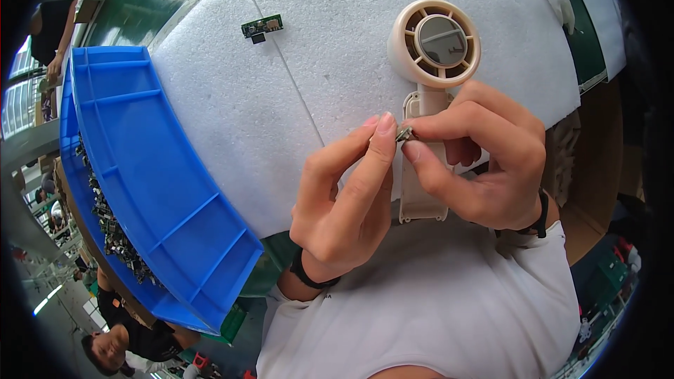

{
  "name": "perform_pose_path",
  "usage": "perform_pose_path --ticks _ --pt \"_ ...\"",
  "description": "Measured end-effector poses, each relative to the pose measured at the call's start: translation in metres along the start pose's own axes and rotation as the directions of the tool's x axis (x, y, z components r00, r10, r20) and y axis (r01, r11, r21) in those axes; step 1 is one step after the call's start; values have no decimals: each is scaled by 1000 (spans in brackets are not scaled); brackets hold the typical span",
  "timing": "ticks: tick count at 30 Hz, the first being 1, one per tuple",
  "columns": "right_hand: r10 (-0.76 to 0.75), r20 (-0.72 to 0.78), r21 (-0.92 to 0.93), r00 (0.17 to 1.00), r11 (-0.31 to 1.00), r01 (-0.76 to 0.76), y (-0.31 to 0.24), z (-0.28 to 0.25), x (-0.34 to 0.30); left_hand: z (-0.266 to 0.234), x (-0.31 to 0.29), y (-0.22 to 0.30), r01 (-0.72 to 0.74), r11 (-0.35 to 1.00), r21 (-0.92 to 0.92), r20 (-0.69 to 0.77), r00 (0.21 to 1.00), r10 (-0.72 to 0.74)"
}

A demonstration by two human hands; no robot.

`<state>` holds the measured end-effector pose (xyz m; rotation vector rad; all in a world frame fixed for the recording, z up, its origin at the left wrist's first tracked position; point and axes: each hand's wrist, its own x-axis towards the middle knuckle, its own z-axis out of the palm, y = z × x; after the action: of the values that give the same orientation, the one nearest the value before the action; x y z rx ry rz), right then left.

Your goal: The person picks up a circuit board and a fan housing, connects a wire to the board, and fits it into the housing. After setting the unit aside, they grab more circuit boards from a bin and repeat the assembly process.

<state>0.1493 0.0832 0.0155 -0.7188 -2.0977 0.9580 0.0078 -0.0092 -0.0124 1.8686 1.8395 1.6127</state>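
Over the fan's handle, both hands meet at a small circuit board (pixel 404 134), mostly covered by fingertips. My right hand (pixel 495 154) pinches it between thumb and index finger. The thumb and fingers of my left hand (pixel 344 200) are closed at the board's left end; how much of it they grip is hidden. Beneath lies a cream handheld fan (pixel 401 56), with its round grille and shiny centre disc pointing away from me. Its handle (pixel 423 193) looks like an opened shell, partly behind my right hand. A second green circuit board (pixel 262 26) rests on the white foam sheet at the far left.
White foam sheet (pixel 232 119) covers the table, with a seam running across it. At left a blue plastic tray (pixel 161 161) slants over another blue bin holding many small circuit boards (pixel 116 228). A cardboard box (pixel 597 168) stands at right. Other people (pixel 130 337) are at the left edge.
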Motion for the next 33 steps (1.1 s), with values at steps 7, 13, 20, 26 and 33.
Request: perform_pose_path --ticks 7,13,20,26,33 --pt "-77 -96 -74 992 995 70 0 9 -3 1 -5 -2 -63 992 106 -12 998 64" --pt "-118 -106 -86 987 990 110 1 11 -2 0 0 1 -83 981 178 19 997 81" --pt "-254 88 -234 963 935 268 2 -32 20 -26 24 10 90 996 13 210 973 -91" --pt "-154 356 -225 922 943 244 1 -52 61 -34 49 -11 185 966 179 158 964 -214" --pt "-14 637 -306 771 913 270 16 -63 192 -35 57 -31 146 885 441 241 931 -274"
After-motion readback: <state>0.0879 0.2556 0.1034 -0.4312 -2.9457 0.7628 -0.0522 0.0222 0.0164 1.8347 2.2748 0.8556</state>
